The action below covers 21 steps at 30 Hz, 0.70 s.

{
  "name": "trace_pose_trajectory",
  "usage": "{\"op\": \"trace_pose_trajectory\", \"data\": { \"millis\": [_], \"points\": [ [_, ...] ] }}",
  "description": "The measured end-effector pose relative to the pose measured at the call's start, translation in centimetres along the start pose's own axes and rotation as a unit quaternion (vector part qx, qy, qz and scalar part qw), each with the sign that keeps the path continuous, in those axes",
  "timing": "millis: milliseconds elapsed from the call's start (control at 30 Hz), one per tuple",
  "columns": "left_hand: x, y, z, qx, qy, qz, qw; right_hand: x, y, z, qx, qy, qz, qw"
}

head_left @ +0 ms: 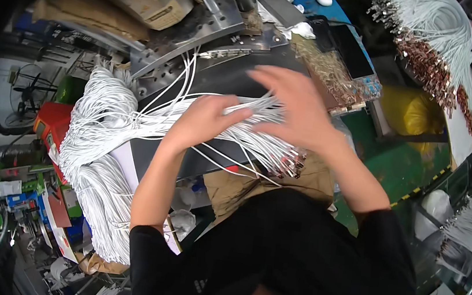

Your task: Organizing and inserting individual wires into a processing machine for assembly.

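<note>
A thick bundle of white cables (157, 124) crosses the dark worktop in front of me. Copper-coloured terminals (291, 164) tip its right end. My left hand (201, 120) is closed over the middle of the bundle, thumb and index finger pointing right. My right hand (301, 111) hovers around the cables near their terminal end, fingers spread and slightly blurred. Whether its palm touches them I cannot tell. A few loose cables stray from the bundle, some up toward a metal fixture and others below my left hand.
A big heap of white cables (100, 114) hangs over the worktop's left side. Beyond my hands stands a perforated metal fixture (203, 27). A tray of small metal bits (329, 71) lies at the back right. More terminal-ended cables (435, 30) hang at the far right, near a yellow bag (412, 112).
</note>
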State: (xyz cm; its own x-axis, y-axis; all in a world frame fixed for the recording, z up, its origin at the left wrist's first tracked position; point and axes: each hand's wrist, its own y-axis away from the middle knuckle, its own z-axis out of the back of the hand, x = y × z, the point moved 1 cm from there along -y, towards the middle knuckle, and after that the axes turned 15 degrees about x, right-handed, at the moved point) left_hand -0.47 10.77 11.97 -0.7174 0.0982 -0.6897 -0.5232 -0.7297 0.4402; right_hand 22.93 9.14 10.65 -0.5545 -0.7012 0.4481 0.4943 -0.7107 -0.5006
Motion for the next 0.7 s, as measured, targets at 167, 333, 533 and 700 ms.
{"op": "trace_pose_trajectory", "data": {
  "millis": [167,333,533,700],
  "points": [
    [3.6,3.5,4.3,-0.157,0.035,-0.105,0.981,1.6,-8.2,1.7,0.233,0.108,-0.005,0.966],
    [9.9,5.9,3.7,-0.144,-0.028,0.000,0.989,2.4,-10.7,0.1,0.450,0.176,-0.044,0.875],
    [11.6,6.2,4.3,-0.247,0.062,-0.053,0.966,-1.5,-6.0,-5.3,0.349,0.069,-0.164,0.920],
    [10.3,4.1,1.1,-0.178,-0.129,0.059,0.974,-2.2,-3.8,-4.9,0.307,0.259,-0.106,0.910]
  ]
}}
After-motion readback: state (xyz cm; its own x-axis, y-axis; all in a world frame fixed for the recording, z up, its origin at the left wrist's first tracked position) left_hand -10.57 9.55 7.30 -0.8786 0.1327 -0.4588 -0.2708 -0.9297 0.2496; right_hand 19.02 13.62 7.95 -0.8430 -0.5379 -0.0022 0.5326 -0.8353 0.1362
